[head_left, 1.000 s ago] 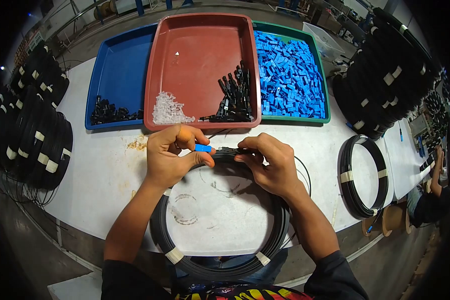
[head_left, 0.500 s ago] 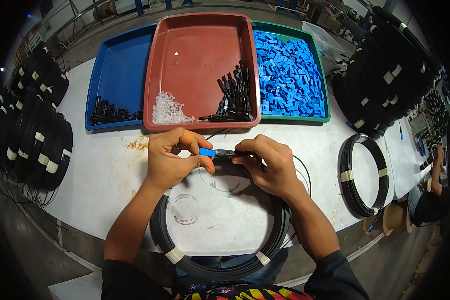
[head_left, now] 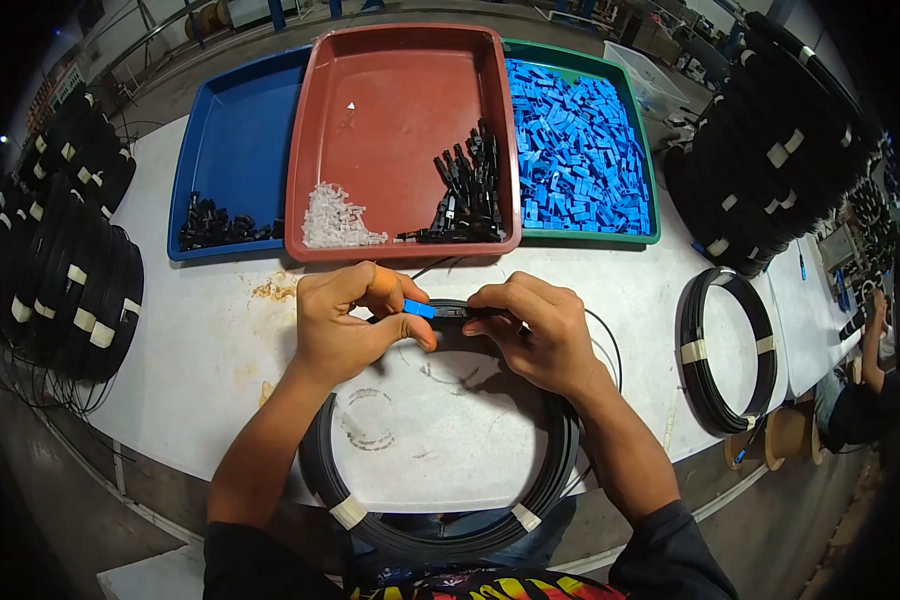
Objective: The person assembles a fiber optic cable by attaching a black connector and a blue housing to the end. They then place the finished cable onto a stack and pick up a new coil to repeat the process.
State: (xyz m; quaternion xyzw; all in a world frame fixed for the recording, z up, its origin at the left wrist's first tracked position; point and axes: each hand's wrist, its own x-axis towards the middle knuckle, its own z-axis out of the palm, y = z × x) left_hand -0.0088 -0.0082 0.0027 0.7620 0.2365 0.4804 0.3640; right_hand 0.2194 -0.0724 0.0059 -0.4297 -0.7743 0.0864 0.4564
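Observation:
My left hand point(head_left: 348, 318) pinches a small blue connector housing point(head_left: 419, 309) between thumb and fingers. An orange wrap covers part of one of its fingers. My right hand point(head_left: 542, 328) grips a black connector point(head_left: 454, 312) from the other side, and its near end meets the blue housing in a line. Thumb and forefinger hide the connector's rear part. Below both hands lies a coil of black cable point(head_left: 564, 455), bound with pale tape point(head_left: 349, 512) and reaching over the table's near edge. A thin loose cable point(head_left: 618, 350) curves out past my right wrist.
Behind my hands, a red tray point(head_left: 390, 130) holds clear and black parts. The blue tray point(head_left: 245, 130) has black pieces, and the green tray point(head_left: 657, 225) is full of blue housings. Stacked coils point(head_left: 70, 290) flank the table; another coil point(head_left: 692, 375) lies right. A person's arm point(head_left: 875, 345) shows far right.
The blue housing has tilted and shifted slightly down and right with my left fingers. More of the black connector shows between my hands; my right hand stays almost still.

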